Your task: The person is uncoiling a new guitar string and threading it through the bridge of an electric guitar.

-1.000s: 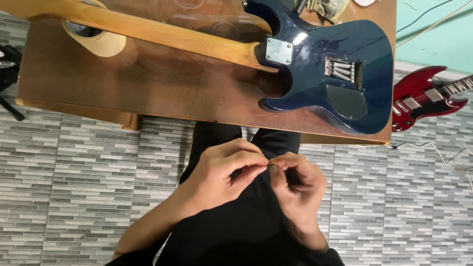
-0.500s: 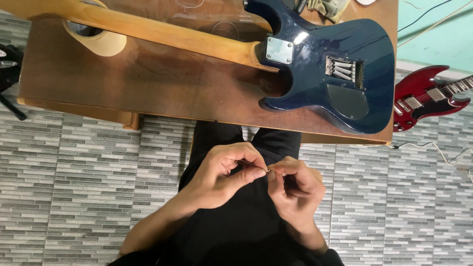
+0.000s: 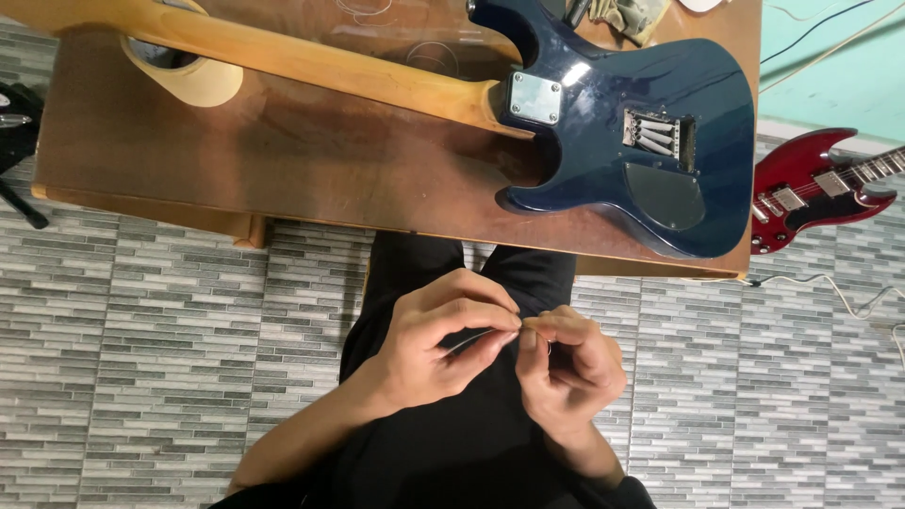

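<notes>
Wire (image 3: 476, 339), thin and pale, runs between the two hands, held over the person's lap above a grey tiled floor (image 3: 170, 358), just off the near edge of the surface (image 3: 283, 170). Left hand (image 3: 438, 344) has its fingers curled, thumb and forefinger pinched closed on the wire. Right hand (image 3: 566, 363) is curled too, its fingertips closed on the wire's other end; the two hands' fingertips nearly touch. The wire is too fine to tell more about it.

Beyond the hands, a blue guitar (image 3: 641, 141) lies face down on the brown wooden surface, its body at the right end near the near edge. A silver neck plate and an open spring cavity show on its back. Its pale wooden neck (image 3: 311, 61) stretches toward the far left corner, resting on a cream support (image 3: 193, 80).

A red guitar (image 3: 811, 193) lies on the floor past the right edge. A thin cable (image 3: 820, 283) trails on the tiles near it.
</notes>
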